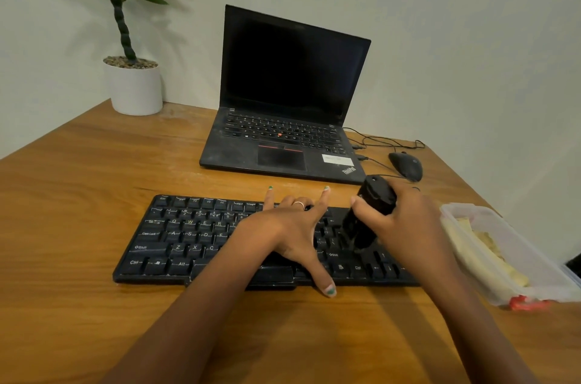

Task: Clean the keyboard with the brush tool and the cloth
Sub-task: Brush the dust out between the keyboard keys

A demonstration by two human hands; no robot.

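Two hands over a black external keyboard [201, 242] that lies flat on a wooden desk [78, 195], long edge roughly parallel to the desk's near edge. Left hand [283, 233] rests palm-down on the middle of the key field, fingers spread and straight — thumb reaching past the near edge of the board onto the desk, two fingertips extending past the far edge; a thin ring shows on one finger. Right hand [405, 223] grips a black brush tool [367, 211], fingers and thumb curled around its body; the tool is tilted, upper end toward the laptop, lower end down on the keys at the right part of the board, near the right Shift. Bristles not resolvable from this view. Behind the keyboard, apart from it, stands an open black ThinkPad laptop [283, 101], screen dark. Right of the laptop lies a black wired mouse [405, 165] with cables [377, 140] trailing toward the laptop's side. At the desk's right edge, just beside the keyboard's right end, sits a clear plastic container [471, 217] holding pale yellowish material — possibly the cloth, cannot tell; a red clip [528, 303] shows at its near end. Far left corner: potted plant [133, 86] in a white pot against the wall.
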